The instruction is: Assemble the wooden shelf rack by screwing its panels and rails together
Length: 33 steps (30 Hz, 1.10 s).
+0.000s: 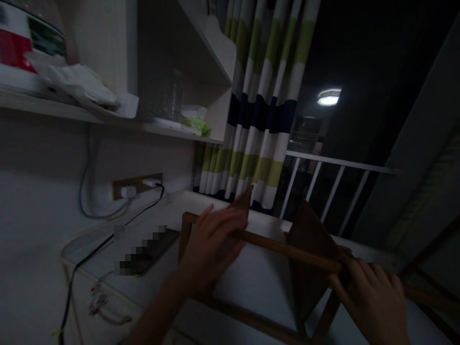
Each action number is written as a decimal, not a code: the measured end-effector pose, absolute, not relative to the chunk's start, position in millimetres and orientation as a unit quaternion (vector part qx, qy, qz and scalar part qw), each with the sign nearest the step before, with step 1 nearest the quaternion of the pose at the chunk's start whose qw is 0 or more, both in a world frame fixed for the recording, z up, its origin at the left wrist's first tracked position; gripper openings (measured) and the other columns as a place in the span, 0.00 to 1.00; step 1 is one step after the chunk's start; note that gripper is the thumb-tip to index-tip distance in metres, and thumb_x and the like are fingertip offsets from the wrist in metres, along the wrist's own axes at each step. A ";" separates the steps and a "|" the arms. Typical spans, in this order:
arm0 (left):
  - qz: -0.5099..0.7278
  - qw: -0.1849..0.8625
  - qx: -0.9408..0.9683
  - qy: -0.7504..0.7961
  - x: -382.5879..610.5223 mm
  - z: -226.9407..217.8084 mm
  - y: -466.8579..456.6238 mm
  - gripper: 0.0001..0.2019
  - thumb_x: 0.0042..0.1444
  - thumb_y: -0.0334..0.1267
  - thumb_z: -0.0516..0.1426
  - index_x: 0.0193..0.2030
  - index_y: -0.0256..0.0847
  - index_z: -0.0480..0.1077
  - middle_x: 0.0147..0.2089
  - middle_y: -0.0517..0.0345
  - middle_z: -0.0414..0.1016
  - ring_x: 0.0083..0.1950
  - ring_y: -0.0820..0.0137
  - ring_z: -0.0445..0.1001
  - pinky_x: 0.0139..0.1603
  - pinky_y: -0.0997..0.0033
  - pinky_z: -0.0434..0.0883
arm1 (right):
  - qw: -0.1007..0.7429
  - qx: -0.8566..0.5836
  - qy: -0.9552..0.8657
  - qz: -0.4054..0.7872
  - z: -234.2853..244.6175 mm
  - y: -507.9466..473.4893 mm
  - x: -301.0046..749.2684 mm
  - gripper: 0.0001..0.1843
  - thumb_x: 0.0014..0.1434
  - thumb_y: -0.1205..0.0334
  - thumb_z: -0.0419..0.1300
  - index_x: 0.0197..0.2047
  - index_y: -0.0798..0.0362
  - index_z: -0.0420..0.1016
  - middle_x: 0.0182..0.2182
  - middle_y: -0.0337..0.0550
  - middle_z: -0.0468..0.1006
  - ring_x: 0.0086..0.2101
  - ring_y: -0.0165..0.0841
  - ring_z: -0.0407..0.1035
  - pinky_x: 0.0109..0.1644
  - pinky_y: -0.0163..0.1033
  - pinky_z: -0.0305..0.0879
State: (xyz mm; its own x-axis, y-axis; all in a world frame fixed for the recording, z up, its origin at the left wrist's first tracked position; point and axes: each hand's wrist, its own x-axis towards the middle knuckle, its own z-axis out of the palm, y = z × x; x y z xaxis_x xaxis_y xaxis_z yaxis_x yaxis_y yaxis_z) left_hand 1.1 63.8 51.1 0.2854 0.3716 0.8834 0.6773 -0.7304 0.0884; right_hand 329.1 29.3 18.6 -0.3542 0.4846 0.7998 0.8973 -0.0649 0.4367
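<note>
Both hands were on the wooden rack (287,249) – a dark frame of rods and slanted panels that lay across the white bench (258,282), close to the window edge. The left hand (212,249) was curled over the top rod near the frame's left corner, fingers (230,223) wrapped forward and thumb underneath, closed on it. The right hand (373,297) gripped the same rod at its far end, knuckles up, wrapped tight where the rod met a cross-piece. A wide two-handed hold like that looked chosen to keep the long frame level and stop it twisting.

Left of the rack, a phone (151,251) lay flat on the bench, partly blurred out, with a black cable (108,239) running from it up to the wall socket (136,186) – parked there, it seemed, because the outlet was within reach. Above, a shelf (108,117) carried a crumpled bag (82,86) and a green packet (196,124). A striped curtain (258,110) hung behind the bench, beside a white railing (334,184) and a dark window reflecting a ceiling lamp (328,97). The scene was very dim, so fine detail of the rack's joints was hard to tell.
</note>
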 end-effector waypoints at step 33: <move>-0.082 -0.158 -0.930 -0.321 -53.9 125.8 116.7 0.12 0.53 0.41 0.55 0.43 0.43 0.71 0.35 0.63 0.75 0.35 0.73 0.70 0.34 0.82 0.59 | 0.178 -0.506 -0.678 -0.502 28.5 29.0 328.2 0.20 0.59 0.53 0.41 0.33 0.56 0.69 0.25 0.47 0.71 0.28 0.42 0.66 0.29 0.45 0.56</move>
State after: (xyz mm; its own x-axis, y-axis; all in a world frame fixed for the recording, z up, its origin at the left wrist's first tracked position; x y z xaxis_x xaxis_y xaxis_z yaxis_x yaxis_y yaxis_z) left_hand -53.9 116.7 125.8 0.7809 0.6225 0.0519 0.5705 -0.7445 0.3468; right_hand 328.2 29.0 28.5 -0.4234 0.5079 0.7502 0.8660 -0.0165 0.4999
